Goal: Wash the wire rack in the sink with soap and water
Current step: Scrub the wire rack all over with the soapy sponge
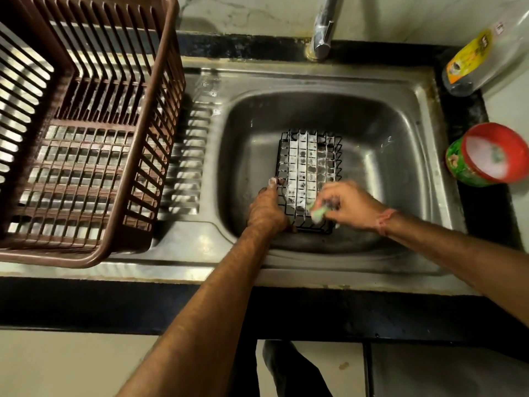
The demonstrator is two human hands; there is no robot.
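Head view: left hand [267, 209] grips sudsy wire rack [309, 173] in sink [412, 116], right hand [347, 206] pinches green scrubber [317, 214]; soaping partway, rinse remaining.

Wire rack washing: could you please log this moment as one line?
phase: scrubbing | wire rack: soapy, in sink | left hand: grips rack | right hand: holds green scrubber

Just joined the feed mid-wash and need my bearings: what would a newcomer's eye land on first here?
The soapy black wire rack lying in the steel sink, with the left hand gripping its near left edge and the right hand rubbing a green scrubber on it. Next, the big brown dish basket on the drainboard at left. A red-rimmed soap tub stands on the counter at right.
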